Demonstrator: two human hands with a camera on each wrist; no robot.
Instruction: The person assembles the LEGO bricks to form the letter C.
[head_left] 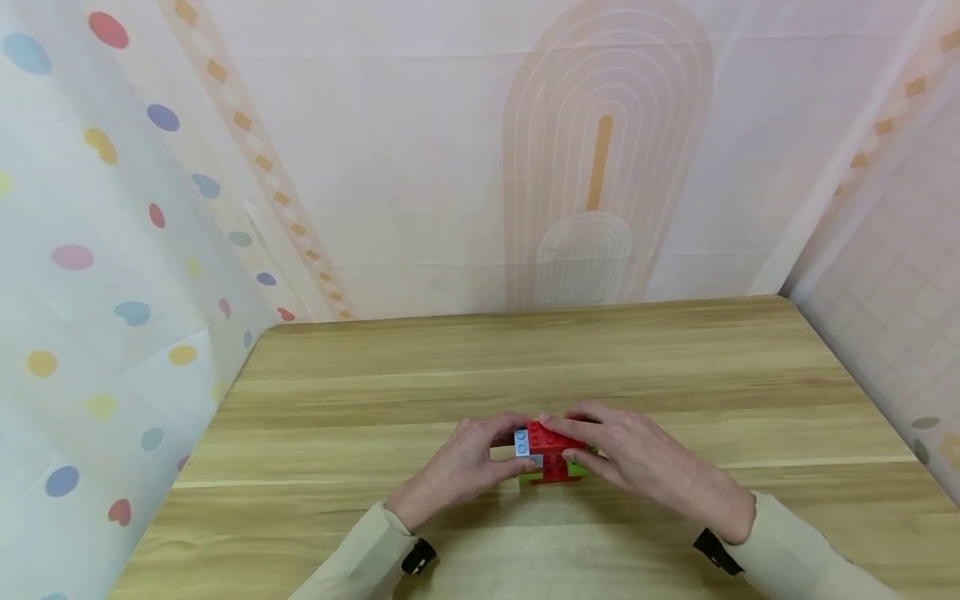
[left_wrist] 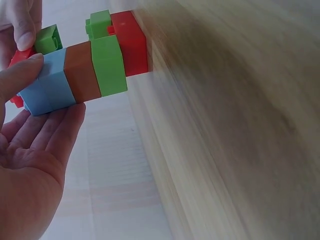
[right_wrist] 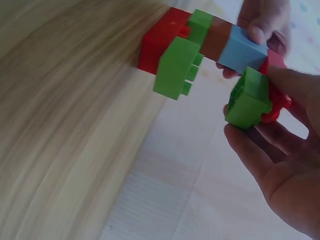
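Both hands grip a stack of toy building bricks that stands upright on the wooden table. My left hand holds it by the light blue bricks, thumb on the near face and fingers on the far one. From the other side, my right hand grips the red brick at the top and a green brick beneath its overhang. Below the blue come a brown brick, then a green brick, with a red brick at the base. Another green brick juts out sideways low down.
The wooden table runs back to a wall hung with patterned cloth. More cloth with coloured spots hangs along the left side, and a pale grid-patterned cloth along the right.
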